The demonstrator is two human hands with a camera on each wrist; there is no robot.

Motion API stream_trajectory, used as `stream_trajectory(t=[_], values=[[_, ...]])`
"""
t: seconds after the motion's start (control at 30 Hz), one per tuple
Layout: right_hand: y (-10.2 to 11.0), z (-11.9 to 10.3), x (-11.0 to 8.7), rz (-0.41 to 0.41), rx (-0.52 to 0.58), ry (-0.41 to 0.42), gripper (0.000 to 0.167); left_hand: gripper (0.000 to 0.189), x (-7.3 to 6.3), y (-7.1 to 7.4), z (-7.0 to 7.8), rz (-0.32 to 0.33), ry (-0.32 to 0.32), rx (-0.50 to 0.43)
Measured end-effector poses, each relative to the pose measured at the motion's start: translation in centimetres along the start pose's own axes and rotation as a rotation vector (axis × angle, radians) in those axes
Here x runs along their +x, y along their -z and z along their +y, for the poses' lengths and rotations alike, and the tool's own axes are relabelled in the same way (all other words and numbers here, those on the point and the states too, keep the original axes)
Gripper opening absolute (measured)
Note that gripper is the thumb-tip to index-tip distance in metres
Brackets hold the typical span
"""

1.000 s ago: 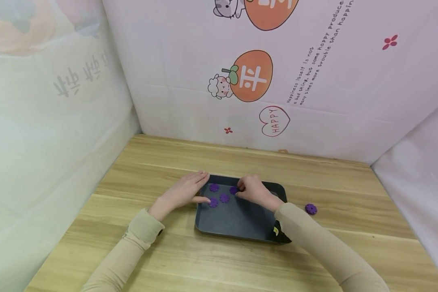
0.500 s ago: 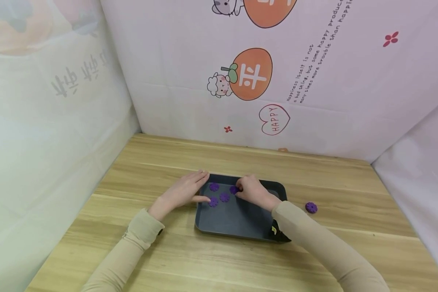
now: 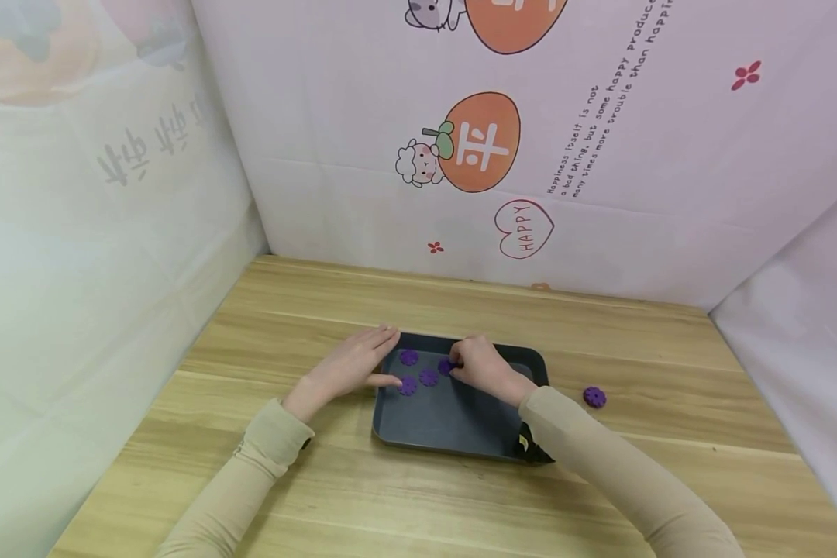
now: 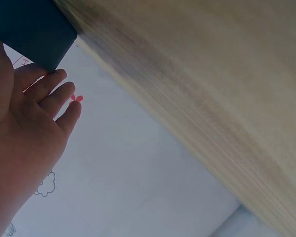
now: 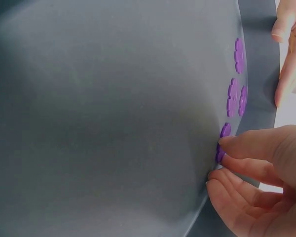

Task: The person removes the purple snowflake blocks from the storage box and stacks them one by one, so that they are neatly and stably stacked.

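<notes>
A dark grey rectangular tray [image 3: 439, 422] lies on the wooden table. In its far left part are several purple notched discs [image 3: 428, 377], flat on the bottom and spaced apart. My left hand [image 3: 349, 363] rests at the tray's left edge, fingers extended along the far left corner and thumb reaching over the rim by the nearest disc. My right hand [image 3: 487, 368] is inside the tray near the far wall. Its thumb and index finger pinch another purple disc [image 5: 225, 130], partly hidden by the fingertips, with the other fingers bent beside it.
One more purple disc [image 3: 594, 397], with a central hole, lies on the table [image 3: 669, 395] right of the tray. A black item with a yellow-green mark [image 3: 532, 448] shows under the right sleeve at the near right corner. Printed white cloth [image 3: 363, 217] hangs around the table.
The disc in my right fingers has shifted very slightly toward the near side. My left hand stays in place on the tray's edge. The tray and the other discs keep their positions.
</notes>
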State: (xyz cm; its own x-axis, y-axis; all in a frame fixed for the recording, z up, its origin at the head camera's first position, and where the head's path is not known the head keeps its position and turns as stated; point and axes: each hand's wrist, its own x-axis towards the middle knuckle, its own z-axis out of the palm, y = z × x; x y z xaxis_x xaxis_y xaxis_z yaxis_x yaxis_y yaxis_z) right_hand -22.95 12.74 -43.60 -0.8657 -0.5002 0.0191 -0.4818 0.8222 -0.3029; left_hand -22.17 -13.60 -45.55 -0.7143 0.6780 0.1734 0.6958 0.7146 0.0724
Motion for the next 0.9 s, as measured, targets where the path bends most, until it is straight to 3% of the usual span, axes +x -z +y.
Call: stream_trajectory(t=[0.9], values=[[0.56,-0.01,-0.38,-0.042,0.018,0.001,0.014,0.086,-0.02,0.24,0.07,-0.005,-0.011,-0.001]])
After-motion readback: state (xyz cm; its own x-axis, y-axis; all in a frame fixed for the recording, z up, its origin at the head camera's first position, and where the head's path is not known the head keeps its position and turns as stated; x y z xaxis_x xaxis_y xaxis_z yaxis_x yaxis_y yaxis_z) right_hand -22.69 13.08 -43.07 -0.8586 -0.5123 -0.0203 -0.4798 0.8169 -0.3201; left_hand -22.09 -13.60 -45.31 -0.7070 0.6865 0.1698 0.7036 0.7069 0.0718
